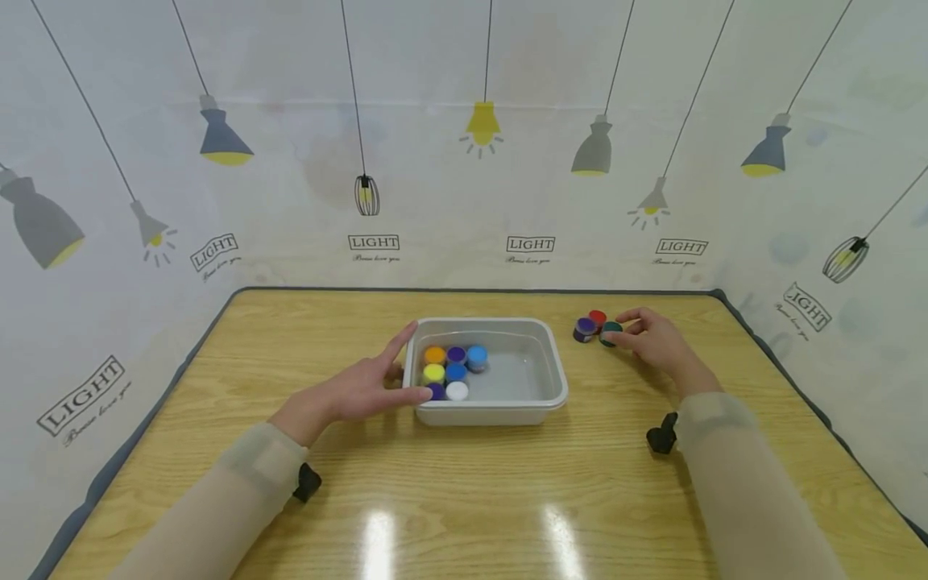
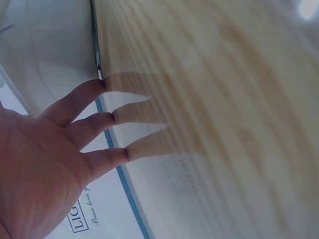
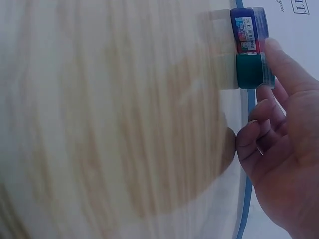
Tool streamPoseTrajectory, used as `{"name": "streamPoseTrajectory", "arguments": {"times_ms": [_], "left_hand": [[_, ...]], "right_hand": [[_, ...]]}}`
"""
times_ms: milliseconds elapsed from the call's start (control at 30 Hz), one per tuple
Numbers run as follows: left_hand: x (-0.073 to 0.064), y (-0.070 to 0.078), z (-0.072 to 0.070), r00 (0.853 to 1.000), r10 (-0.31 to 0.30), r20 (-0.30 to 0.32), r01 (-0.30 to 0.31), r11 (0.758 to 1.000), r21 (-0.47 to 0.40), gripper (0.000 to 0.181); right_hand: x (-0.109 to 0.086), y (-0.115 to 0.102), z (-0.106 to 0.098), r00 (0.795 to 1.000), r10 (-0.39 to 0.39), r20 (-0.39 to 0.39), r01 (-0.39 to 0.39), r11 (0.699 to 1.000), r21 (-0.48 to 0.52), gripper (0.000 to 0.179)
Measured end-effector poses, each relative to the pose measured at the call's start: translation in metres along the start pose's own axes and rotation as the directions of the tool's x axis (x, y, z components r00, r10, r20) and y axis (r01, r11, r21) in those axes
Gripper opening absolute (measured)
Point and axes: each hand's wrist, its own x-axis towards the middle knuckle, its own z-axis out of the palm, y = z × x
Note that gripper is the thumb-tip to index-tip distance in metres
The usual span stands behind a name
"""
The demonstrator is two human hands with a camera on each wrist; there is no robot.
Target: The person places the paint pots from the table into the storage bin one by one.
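Observation:
My left hand (image 1: 362, 388) rests against the left end of a white plastic tub (image 1: 482, 415), fingers spread. Its thumb lies over the front rim and its index finger reaches the back left corner. In the left wrist view, three straight fingers (image 2: 89, 127) touch the table. Over on the right, my right hand (image 1: 661, 342) pinches a small green paint jar (image 1: 611, 333) between thumb and fingers. That jar stands close beside a purple jar (image 1: 584, 330) and a red-lidded jar (image 1: 598, 318). In the right wrist view the green jar (image 3: 250, 71) is at the fingertips.
Several paint jars stand grouped in the tub's left half, among them an orange (image 1: 435, 355), a yellow (image 1: 433, 374), a light blue (image 1: 477, 358) and a white (image 1: 457, 391) one. The wooden table (image 1: 478, 499) meets lamp-printed wall sheets (image 1: 435, 161) at its back and sides.

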Motion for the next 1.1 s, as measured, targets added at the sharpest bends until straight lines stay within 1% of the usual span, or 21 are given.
{"name": "streamPoseTrajectory", "arguments": {"times_ms": [167, 367, 667, 733, 933, 1100], "left_hand": [[0.0, 0.001, 0.0, 1.0, -0.002, 0.003, 0.002, 1.0, -0.001, 0.116], [0.0, 0.0, 0.0, 1.0, -0.005, 0.001, 0.005, 1.0, -0.003, 0.116], [0.0, 0.001, -0.001, 1.0, -0.004, 0.003, 0.005, 1.0, -0.004, 0.116], [0.0, 0.002, -0.001, 1.0, -0.004, 0.003, 0.004, 1.0, -0.004, 0.116], [0.0, 0.002, -0.001, 1.0, -0.011, 0.002, 0.011, 1.0, 0.0, 0.116], [0.0, 0.001, 0.0, 1.0, -0.022, 0.001, 0.022, 1.0, -0.009, 0.115]], "right_hand": [[0.002, 0.001, 0.002, 1.0, 0.014, -0.005, -0.014, 1.0, -0.001, 0.07], [0.002, 0.001, 0.003, 1.0, 0.01, -0.009, -0.01, 1.0, -0.011, 0.068], [-0.01, 0.005, -0.006, 0.999, -0.027, 0.047, 0.029, 0.999, -0.038, 0.055], [-0.011, 0.008, -0.008, 0.998, -0.032, 0.059, 0.035, 0.998, -0.049, 0.057], [-0.012, 0.012, -0.008, 0.998, -0.009, 0.07, 0.011, 0.999, -0.031, 0.074], [-0.012, 0.013, -0.008, 0.999, -0.011, 0.048, 0.014, 0.998, -0.056, 0.072]]}}
